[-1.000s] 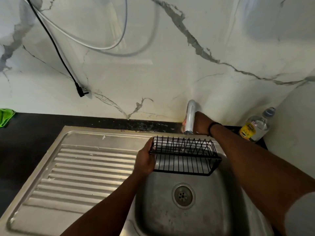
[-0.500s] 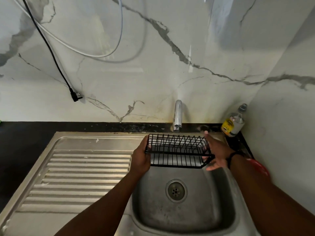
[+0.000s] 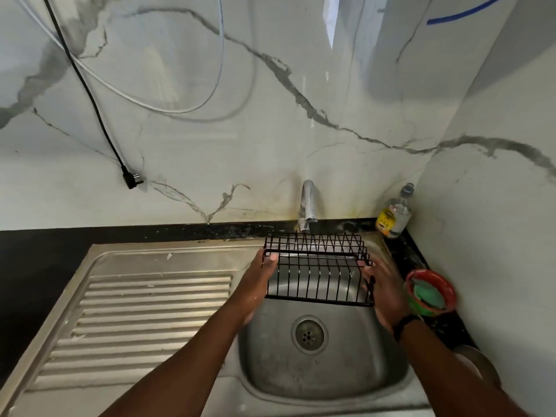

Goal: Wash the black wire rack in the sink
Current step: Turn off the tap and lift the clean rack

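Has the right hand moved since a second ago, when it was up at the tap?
Yes. The right hand has come down and away from the tap and now holds the right end of the black wire rack over the sink.

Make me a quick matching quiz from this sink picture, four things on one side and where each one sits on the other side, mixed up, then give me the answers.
Things:
1. black wire rack
2. tap
3. clear bottle
4. red bowl

Places:
A. on the dark counter, right of the right hand
B. back right corner, against the wall
C. held between both hands over the sink basin
D. at the back wall, above the rack

Pairs: 1-C, 2-D, 3-B, 4-A. The left hand grips the rack's left end.
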